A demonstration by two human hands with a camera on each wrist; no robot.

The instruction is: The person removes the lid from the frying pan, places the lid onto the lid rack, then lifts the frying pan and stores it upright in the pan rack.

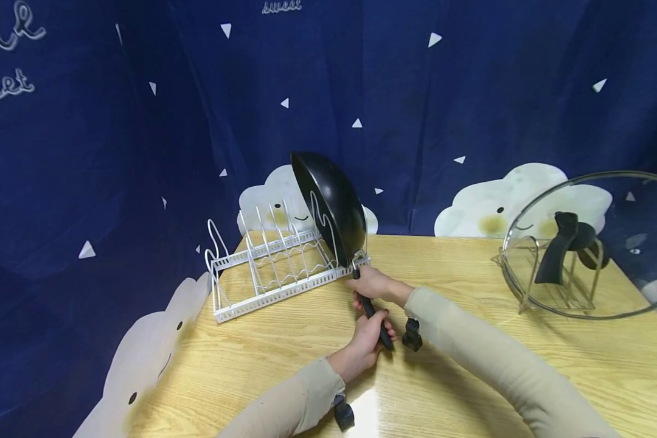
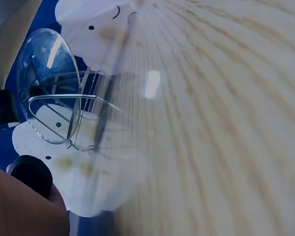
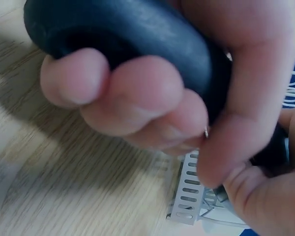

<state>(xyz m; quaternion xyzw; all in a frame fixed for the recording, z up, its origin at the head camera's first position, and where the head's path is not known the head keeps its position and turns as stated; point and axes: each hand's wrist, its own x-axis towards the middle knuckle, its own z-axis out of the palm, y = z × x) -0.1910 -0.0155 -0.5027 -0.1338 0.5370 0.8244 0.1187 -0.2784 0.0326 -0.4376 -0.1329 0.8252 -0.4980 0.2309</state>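
Note:
A black wok (image 1: 334, 201) is tilted up on its edge at the right end of a white wire rack (image 1: 285, 292), its hollow side facing left. A wire divider passes in front of its inside. My right hand (image 1: 375, 283) grips the wok's black handle near the pan. Lower down, my left hand (image 1: 364, 336) holds the same handle close to its end. The handle end (image 2: 32, 174) pokes out by the fingers in the left wrist view. In the right wrist view, fingers (image 3: 147, 88) curl round the thick handle (image 3: 132, 29).
At the right, a wire stand (image 1: 572, 292) holds a large glass lid (image 1: 531, 213) with a black handle (image 1: 555, 255). The rack's other slots, to the left of the wok, hold nothing. A dark blue curtain (image 1: 405, 152) hangs behind the wooden table (image 1: 443, 261).

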